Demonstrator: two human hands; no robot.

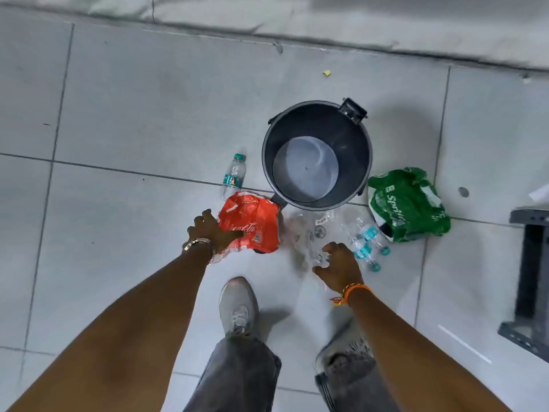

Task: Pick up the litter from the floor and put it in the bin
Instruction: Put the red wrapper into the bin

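A dark round bin (269, 162) stands open on the tiled floor, with nothing visible inside. A crumpled red plastic wrapper (255, 221) lies just in front of it, and my left hand (212, 230) grips its left edge. My right hand (338, 264) closes on a clear plastic sheet (312, 236) lying below the bin. Two small clear bottles (367, 242) with teal labels lie right of that hand. A green plastic wrapper (408, 203) sits to the bin's right. Another small bottle (234, 175) lies left of the bin.
A dark metal frame (528, 278) stands at the right edge. A small yellow scrap (326, 73) lies far behind the bin, near a raised grey ledge (326, 22). My grey shoe (237, 304) and trouser legs are below the hands.
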